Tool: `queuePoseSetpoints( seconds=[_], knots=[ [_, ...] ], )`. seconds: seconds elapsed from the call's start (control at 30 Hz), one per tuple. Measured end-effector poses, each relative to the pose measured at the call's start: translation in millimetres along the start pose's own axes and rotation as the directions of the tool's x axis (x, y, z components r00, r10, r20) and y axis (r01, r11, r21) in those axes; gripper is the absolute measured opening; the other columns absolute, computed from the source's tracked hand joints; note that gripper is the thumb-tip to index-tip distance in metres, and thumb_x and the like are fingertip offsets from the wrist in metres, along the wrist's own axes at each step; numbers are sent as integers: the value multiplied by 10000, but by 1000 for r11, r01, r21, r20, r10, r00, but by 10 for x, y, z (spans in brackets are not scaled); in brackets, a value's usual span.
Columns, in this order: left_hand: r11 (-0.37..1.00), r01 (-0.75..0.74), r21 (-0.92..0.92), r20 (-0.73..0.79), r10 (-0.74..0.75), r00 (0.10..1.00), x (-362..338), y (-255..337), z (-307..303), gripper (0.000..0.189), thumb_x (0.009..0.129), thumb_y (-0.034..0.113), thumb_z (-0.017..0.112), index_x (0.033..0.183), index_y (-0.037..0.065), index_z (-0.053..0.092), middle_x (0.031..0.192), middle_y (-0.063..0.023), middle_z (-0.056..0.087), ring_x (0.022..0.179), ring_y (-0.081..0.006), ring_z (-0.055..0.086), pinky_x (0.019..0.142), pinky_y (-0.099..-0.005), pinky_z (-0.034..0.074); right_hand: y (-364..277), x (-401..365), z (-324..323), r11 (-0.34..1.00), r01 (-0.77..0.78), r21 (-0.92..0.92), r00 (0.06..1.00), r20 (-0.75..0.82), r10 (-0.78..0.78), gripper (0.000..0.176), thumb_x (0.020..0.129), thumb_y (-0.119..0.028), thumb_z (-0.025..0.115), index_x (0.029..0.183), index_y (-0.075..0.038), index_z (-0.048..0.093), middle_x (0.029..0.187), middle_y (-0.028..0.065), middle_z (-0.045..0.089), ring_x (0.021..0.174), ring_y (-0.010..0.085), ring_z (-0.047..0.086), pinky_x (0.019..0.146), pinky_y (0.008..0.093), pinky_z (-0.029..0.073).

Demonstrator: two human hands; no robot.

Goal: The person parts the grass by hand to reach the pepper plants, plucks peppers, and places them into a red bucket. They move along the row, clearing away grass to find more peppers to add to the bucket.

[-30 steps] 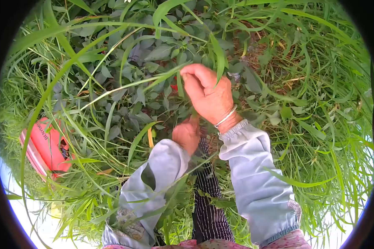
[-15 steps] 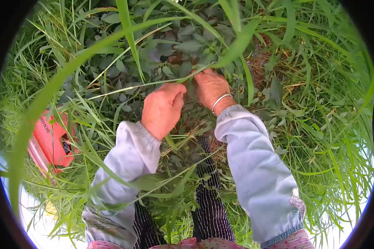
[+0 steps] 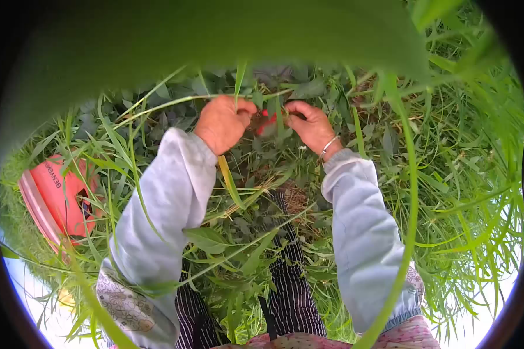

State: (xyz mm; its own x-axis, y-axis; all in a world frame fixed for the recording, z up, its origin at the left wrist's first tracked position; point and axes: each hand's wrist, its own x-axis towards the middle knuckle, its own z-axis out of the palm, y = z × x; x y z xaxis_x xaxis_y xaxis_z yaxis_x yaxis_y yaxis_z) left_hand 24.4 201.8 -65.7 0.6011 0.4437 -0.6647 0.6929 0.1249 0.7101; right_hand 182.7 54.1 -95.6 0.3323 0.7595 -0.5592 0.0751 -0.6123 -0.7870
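Among the leafy plants [image 3: 314,88], my left hand [image 3: 224,123] is closed, with its fingers curled near a long grass stem; what it holds, if anything, is hidden. Bright red pieces [image 3: 266,123], too blurred to name, show between the two hands, just beside the left fingertips. To the right, my right hand [image 3: 312,128] has its thumb and index finger pinched together by a green leaf. Whatever lies in that pinch is too small to make out. A light bracelet circles the right wrist.
A red container [image 3: 61,195] with dark lettering lies tilted in the grass at the left. One large blurred leaf [image 3: 215,35] covers the top of the view. Long grass blades cross in front of the arms, and legs in striped trousers [image 3: 294,291] stand below.
The hands have moved a little apart, and red pieces now show between them. My right hand has turned and shows its pinched thumb and finger. A blurred leaf now covers the top.
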Motion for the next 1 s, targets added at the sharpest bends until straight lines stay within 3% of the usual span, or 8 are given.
queuePoseSetpoints(
  seconds=[0.07, 0.17, 0.57, 0.7, 0.73, 0.87, 0.97, 1.0],
  knots=[
    [994, 9, -107, 56, -3, 998, 2, -155, 148, 246, 776, 130, 601, 1011, 56, 608, 859, -131, 633, 784, -215, 608, 710, -317, 483, 196, 21, -31, 898, -83, 432, 996, 66, 60, 168, 841, -9, 555, 998, -37, 608, 904, -4, 627, 814, 101, 549, 749, 256, 457],
    [914, -208, 349, 69, 196, 978, 23, -84, 356, 207, 766, 199, 615, 907, 47, 606, 774, -101, 640, 688, -277, 613, 630, -371, 480, -85, -88, -26, 998, 8, -56, 1000, -1, -8, 132, 842, -66, 556, 948, -78, 634, 811, -9, 646, 726, 78, 569, 693, 255, 464],
    [296, -279, 913, 258, 109, 960, 46, -369, 692, 260, 835, 217, 501, 1082, 145, 536, 1076, -26, 564, 1009, -215, 535, 813, -368, 452, -309, -136, 65, 949, 212, -234, 977, 54, -205, 168, 809, -168, 604, 943, -75, 642, 767, 126, 649, 633, 246, 600, 627, 297, 471],
    [666, -193, 720, 329, -83, 941, -325, 37, 398, 256, 816, 275, 514, 1022, 128, 554, 942, -84, 593, 875, -252, 582, 759, -378, 469, -293, -269, 98, 590, 204, -781, 911, 372, 177, 191, 776, -204, 587, 911, -74, 626, 752, 145, 624, 714, 340, 599, 675, 397, 476],
    [743, -145, 654, 361, -138, 922, -373, 11, 363, 253, 811, 292, 520, 987, 117, 568, 869, -99, 601, 812, -265, 595, 728, -384, 477, -328, -386, 177, 825, 235, -514, 968, 205, -147, 226, 760, -190, 575, 941, -58, 608, 736, 153, 614, 729, 336, 597, 697, 442, 467],
    [974, 34, 223, 505, -145, 851, -791, -21, 159, 205, 826, 267, 535, 819, 72, 600, 655, -87, 606, 573, -228, 590, 536, -350, 465, 9, -443, 214, 798, 292, -527, 951, 72, -300, 300, 768, -188, 560, 1041, -65, 564, 862, 185, 612, 815, 348, 586, 752, 405, 471],
    [880, 368, -301, 605, -122, 787, -1080, 219, -93, 166, 836, 214, 562, 804, 55, 599, 629, -72, 609, 506, -176, 575, 454, -304, 460, -703, -481, 129, 816, 155, -556, 958, 285, 13, 304, 798, -221, 543, 1050, -53, 566, 910, 185, 614, 850, 355, 585, 777, 383, 469],
    [736, 498, -458, 645, -110, 756, -1141, 312, -191, 151, 835, 202, 575, 821, 53, 597, 632, -75, 613, 500, -166, 576, 446, -293, 464, -358, -526, 285, 808, 353, -472, 934, 127, -335, 340, 839, -292, 491, 1074, -57, 560, 909, 182, 623, 850, 347, 597, 801, 384, 469]
  ],
)
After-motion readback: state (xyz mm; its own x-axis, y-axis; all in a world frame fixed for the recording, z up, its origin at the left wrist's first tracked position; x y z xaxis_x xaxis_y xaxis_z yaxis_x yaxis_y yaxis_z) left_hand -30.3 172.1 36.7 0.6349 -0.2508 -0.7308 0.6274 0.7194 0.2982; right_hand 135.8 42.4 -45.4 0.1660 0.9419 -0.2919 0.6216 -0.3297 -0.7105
